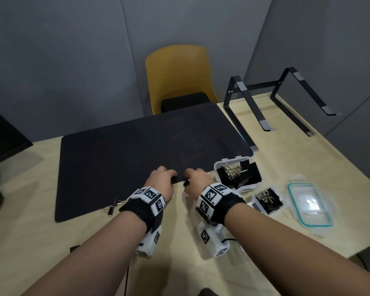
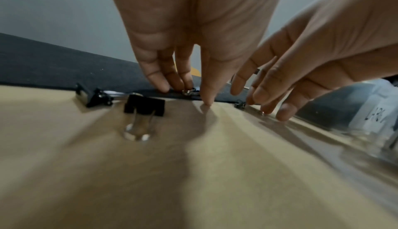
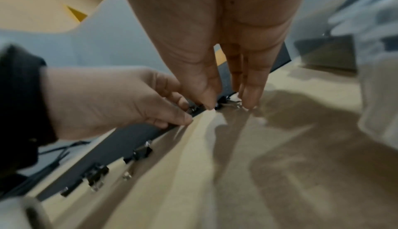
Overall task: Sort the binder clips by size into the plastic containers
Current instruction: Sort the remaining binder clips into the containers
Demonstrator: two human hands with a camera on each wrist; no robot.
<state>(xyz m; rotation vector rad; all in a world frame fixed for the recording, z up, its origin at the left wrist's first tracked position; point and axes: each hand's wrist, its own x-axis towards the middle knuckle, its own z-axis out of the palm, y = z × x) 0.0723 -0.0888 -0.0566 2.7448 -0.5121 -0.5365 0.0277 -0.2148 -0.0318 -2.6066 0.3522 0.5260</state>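
Head view shows most clips already sorted: the larger container (image 1: 237,178) and the smaller container (image 1: 268,200) both hold black binder clips. Four small ones remain at the dark mat's (image 1: 137,150) near edge. The left hand (image 1: 161,182) pinches one (image 2: 189,91), the right hand (image 1: 198,180) closes its fingertips on another (image 3: 224,104), and two loose clips (image 1: 113,207) lie further left.
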